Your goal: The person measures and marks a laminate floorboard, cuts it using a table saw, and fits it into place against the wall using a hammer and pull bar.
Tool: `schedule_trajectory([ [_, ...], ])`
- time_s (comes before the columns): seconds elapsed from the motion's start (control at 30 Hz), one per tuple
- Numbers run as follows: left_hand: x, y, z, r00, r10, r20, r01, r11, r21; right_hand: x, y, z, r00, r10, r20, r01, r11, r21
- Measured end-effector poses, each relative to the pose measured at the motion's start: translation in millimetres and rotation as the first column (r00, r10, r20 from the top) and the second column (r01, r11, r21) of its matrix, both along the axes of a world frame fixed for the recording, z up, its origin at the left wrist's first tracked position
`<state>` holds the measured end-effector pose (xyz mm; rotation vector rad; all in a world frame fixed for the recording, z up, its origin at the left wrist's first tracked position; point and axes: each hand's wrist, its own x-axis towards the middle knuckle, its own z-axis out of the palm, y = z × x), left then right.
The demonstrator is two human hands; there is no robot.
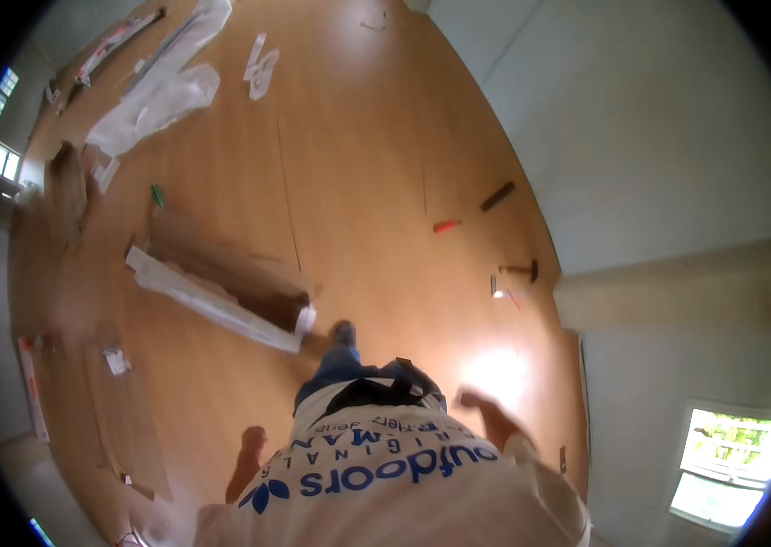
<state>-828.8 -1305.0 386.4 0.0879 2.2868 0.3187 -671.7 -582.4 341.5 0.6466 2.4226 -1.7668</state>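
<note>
My left hand (256, 439) hangs at my left side, small and blurred, touching nothing I can see. My right hand (473, 398) is swung out in front of my right hip, smeared by motion. The fingers of neither hand can be made out. Nearest ahead, slightly left of my shoe (344, 332), lies a long open cardboard box (207, 305) with a white outer side. To the right on the floor are a hammer (524, 271), a red-handled tool (445, 226) and a dark bar (497, 196).
Crumpled white wrapping (153, 108) and a long narrow carton (116, 46) lie far left on the wood-look floor (358, 164). Brown cardboard (66, 191) lies by the left wall. A pale wall (650, 155) runs along the right, with a window (734, 465) near me.
</note>
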Motion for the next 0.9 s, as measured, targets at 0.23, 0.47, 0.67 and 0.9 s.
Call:
schedule_trajectory([
  [0.23,-447,237,-19,0.862,0.505,-0.044,-0.44,0.789,0.429,2,72,12,0.334,-0.28,0.9,0.513,0.855,0.076],
  [0.47,-751,442,-48,0.785,0.619,-0.034,-0.426,0.579,0.696,-317,278,-111,0.6,-0.224,0.768,0.256,0.963,0.081],
  [0.67,-779,647,48,0.984,0.117,-0.133,-0.043,0.885,0.463,-772,477,-32,0.935,-0.166,0.314,0.063,0.948,0.311],
  [0.9,-987,743,32,0.944,0.329,-0.003,-0.272,0.786,0.556,-1123,611,-1,0.957,0.219,0.192,-0.289,0.778,0.558],
])
